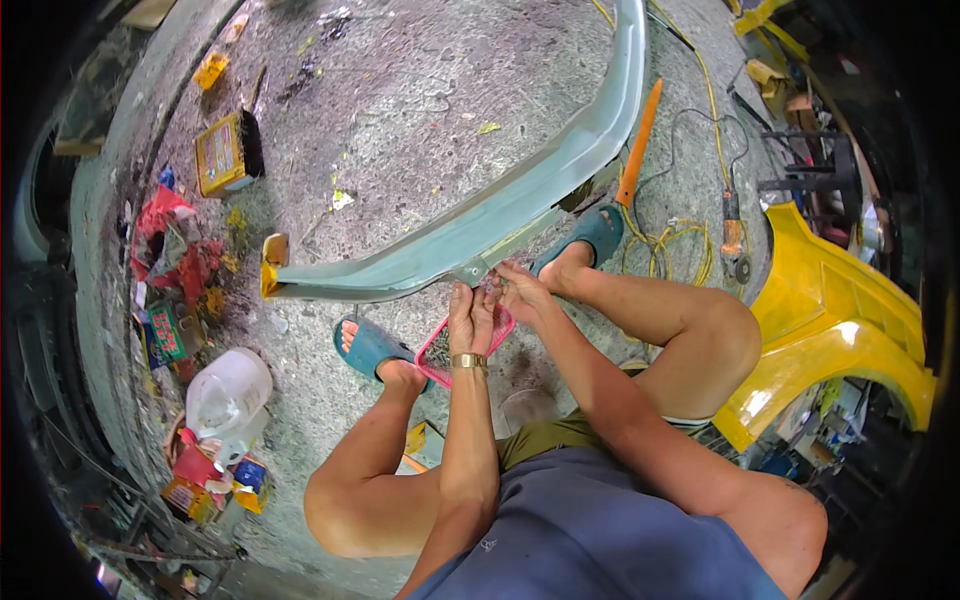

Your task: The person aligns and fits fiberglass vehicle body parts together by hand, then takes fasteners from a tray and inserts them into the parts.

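Observation:
A long, curved grey-green vehicle panel, bumper-like (430, 235), lies across the floor before me, with a small tab (473, 271) on its near edge. Just below this tab my left hand (472, 315) is turned palm up, its fingers curled together around something small that I cannot make out. My right hand (520, 292) meets it from the right, fingertips pinched beside the tab; whatever lies between them is too small to name. Partly under my left hand sits a pink mesh basket (438, 352) with many small, dark metal pieces in it.
On the left stand a square yellow tin (222, 155), a white plastic jug (228, 395) and red crumpled rags (170, 235). An orange strip (640, 145), yellow cord (690, 240) and angle grinder (735, 235) lie right of the panel. A yellow fender (820, 320) stands beside my right knee.

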### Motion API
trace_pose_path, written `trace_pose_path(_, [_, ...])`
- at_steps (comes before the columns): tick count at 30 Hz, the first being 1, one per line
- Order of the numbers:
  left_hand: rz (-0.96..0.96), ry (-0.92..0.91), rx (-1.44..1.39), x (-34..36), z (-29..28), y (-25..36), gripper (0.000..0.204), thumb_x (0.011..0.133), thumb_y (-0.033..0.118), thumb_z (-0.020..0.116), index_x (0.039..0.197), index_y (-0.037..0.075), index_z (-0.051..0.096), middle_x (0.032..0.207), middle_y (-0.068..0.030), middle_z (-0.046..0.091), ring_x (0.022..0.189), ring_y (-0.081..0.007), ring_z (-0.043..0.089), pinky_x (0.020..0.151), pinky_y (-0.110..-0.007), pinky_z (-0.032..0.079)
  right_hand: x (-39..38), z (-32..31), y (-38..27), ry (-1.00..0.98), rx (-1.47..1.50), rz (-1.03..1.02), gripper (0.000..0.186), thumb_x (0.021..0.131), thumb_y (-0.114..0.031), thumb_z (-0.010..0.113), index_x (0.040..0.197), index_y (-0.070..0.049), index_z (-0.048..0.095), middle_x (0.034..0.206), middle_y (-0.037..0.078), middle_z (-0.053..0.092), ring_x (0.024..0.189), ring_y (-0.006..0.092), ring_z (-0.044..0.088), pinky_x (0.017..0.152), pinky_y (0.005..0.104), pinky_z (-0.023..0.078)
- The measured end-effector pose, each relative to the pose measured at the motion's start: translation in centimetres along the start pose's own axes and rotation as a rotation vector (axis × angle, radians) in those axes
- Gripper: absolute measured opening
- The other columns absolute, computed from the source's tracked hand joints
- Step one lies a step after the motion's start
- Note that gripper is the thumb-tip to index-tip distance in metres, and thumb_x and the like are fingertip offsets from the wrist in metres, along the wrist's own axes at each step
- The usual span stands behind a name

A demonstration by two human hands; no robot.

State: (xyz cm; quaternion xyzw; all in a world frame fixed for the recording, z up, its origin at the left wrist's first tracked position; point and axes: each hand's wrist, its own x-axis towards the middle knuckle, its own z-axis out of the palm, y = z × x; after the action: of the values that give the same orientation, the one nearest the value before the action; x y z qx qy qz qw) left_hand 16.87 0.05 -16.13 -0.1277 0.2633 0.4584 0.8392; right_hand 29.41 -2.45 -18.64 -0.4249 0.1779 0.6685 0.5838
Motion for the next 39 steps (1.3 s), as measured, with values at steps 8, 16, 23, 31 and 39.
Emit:
trace_pose_path(8, [0.145,-0.177,0.449,-3.6,10.0,-0.6,0.023,0.091,0.018,0.061,0.110,0.006,0.054,0.095,-0.0016,0.058,0.082,-0.0112,0.052,0.070,-0.024,0.041,-4.0,6.8,-1.7,-0.238,0.184,-0.043,0.003,0.091,-0.014,0.057,0.092,-0.013,0.060,0.073,0.002,0.061,0.062,0.0123,0.056,0.049,0.0237,0.044])
trace_pose_path(16, [0.158,-0.255,0.596,-5.7,16.4,1.1,0.021,0.092,0.017,0.060,0.109,0.007,0.053,0.091,0.0006,0.057,0.075,-0.0082,0.048,0.065,-0.024,0.040,-8.9,12.0,-4.3,-0.581,0.255,-0.108,0.012,0.092,-0.014,0.055,0.096,-0.005,0.062,0.081,0.010,0.067,0.064,0.0200,0.064,0.053,0.0268,0.052])
trace_pose_path(23, [0.073,-0.249,0.696,-6.6,17.7,2.2,0.014,0.093,0.013,0.058,0.104,0.007,0.053,0.087,0.0007,0.055,0.074,-0.0089,0.048,0.069,-0.025,0.040,-8.0,12.3,-4.3,-0.660,0.194,-0.113,0.011,0.089,-0.010,0.055,0.088,-0.005,0.064,0.077,0.009,0.067,0.065,0.0188,0.065,0.055,0.0275,0.052])
trace_pose_path(31, [0.162,-0.191,0.741,-6.6,18.1,2.4,0.011,0.093,0.017,0.059,0.089,0.008,0.055,0.073,0.0018,0.051,0.071,-0.0109,0.048,0.074,-0.028,0.040,-8.4,12.6,-4.4,-0.603,0.182,-0.123,0.012,0.088,-0.008,0.053,0.088,-0.005,0.065,0.075,0.010,0.067,0.062,0.0206,0.065,0.060,0.0311,0.054])
trace_pose_path(39, [0.257,-0.141,0.862,-5.4,16.7,2.2,0.017,0.092,0.023,0.060,0.085,0.009,0.054,0.065,0.0059,0.041,0.062,-0.0076,0.040,0.062,-0.026,0.035,-7.9,12.2,-3.6,-0.584,0.211,-0.120,0.012,0.090,-0.009,0.053,0.091,-0.004,0.064,0.076,0.011,0.067,0.062,0.0231,0.065,0.056,0.0329,0.052])
